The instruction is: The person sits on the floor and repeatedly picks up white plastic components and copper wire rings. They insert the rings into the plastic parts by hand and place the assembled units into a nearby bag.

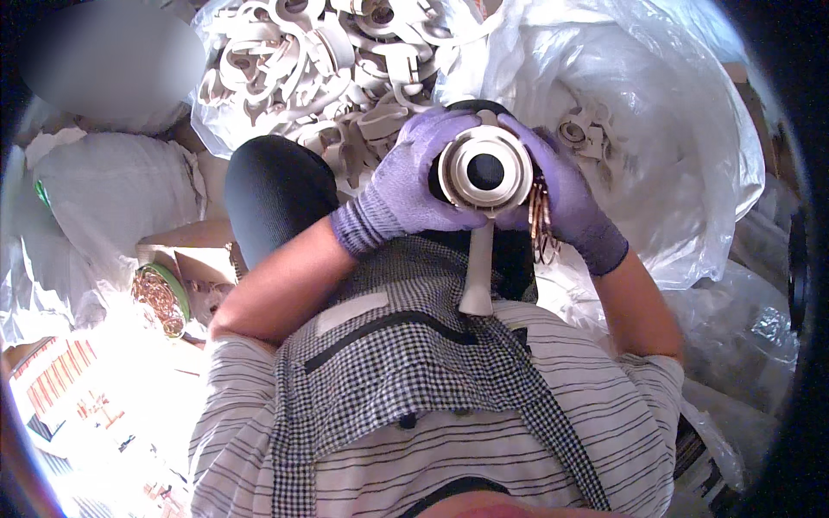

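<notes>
Both my hands wear purple knit gloves and grip one cream plastic part (486,201) with a round ringed head and a long handle. The head faces up, showing a dark round centre, and its handle points down toward my apron. My left hand (406,177) wraps the left side of the head. On the opposite side, my right hand (566,194) closes round it, its fingertips partly hidden behind the part. A bunch of thin copper-coloured metal loops (541,220) hangs at the right palm, apparently held there too.
Ahead lies a clear bag heaped with similar cream plastic parts (332,52). To the right stands a large clear plastic bag (639,198) with a few parts (587,129) inside. On the left, a green-rimmed round container (164,298) of copper-coloured pieces sits beside a cardboard box (203,259).
</notes>
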The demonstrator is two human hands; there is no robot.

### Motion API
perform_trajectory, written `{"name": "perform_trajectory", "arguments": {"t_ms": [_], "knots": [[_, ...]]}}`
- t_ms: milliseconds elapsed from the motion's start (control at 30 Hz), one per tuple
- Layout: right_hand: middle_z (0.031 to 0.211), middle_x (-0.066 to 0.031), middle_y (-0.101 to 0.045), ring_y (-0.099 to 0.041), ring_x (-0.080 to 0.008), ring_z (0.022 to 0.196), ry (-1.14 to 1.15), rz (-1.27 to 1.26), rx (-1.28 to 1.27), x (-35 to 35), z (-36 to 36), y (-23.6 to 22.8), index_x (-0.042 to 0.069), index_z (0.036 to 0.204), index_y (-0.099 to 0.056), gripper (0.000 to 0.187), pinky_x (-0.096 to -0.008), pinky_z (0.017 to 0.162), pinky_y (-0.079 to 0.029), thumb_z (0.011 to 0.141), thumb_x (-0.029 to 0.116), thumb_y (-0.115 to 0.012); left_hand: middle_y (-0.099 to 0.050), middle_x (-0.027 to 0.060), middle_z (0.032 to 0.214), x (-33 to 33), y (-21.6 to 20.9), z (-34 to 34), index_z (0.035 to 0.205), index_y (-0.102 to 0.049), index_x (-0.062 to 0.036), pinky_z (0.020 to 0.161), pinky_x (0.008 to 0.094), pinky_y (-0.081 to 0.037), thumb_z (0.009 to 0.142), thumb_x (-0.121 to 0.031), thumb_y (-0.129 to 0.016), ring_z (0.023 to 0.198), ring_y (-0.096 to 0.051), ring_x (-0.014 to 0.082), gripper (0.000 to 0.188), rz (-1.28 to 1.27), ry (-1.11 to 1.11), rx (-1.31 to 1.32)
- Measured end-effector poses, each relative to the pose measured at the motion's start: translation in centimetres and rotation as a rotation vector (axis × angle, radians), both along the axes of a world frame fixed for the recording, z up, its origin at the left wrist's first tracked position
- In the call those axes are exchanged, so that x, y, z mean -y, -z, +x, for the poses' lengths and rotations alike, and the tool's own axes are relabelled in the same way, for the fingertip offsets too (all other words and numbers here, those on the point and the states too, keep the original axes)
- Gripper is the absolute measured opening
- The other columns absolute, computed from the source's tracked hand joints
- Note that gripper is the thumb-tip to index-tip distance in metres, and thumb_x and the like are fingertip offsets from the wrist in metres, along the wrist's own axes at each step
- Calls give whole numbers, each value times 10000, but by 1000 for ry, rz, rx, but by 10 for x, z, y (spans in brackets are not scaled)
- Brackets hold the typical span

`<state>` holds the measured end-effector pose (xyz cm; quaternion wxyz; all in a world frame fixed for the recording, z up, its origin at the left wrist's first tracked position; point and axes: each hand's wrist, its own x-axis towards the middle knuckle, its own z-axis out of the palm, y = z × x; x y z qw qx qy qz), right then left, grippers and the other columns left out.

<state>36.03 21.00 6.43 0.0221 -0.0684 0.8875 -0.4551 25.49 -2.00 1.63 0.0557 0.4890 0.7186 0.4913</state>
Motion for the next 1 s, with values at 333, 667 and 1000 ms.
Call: {"name": "perform_trajectory", "arguments": {"t_ms": [333, 667, 1000], "knots": [[1267, -175, -602, -635, -360, 1116, 74, 165, -573, 44, 39, -42, 103, 1257, -694, 722, -437, 938, -539, 597, 287, -922, -531, 130, 1474, 43, -63, 35, 1545, -361, 13, 1146, 396, -379, 759, -650, -806, 1345, -519, 239, 1120, 51, 271, 1236], [1208, -195, -585, -617, -387, 1071, 171, 246, -591, 57, 54, -11, 40, 1195, -698, 607, -452, 925, -529, 639, 201, -881, -587, 169, 1390, 42, -43, 56, 1497, -427, 43, 1066, 360, -474, 946, -526, -681, 1243, -588, 231, 832, 44, 237, 1284], [1071, -84, -651, -630, -174, 821, 404, -291, -559, -18, 41, 19, 14, 1195, -685, 279, -307, 698, -498, 941, 126, -668, -666, 121, 1179, 84, -35, -131, 1235, -595, -9, 928, 369, -549, 888, -260, -770, 1075, -659, 260, 463, -94, -412, -103]]}}
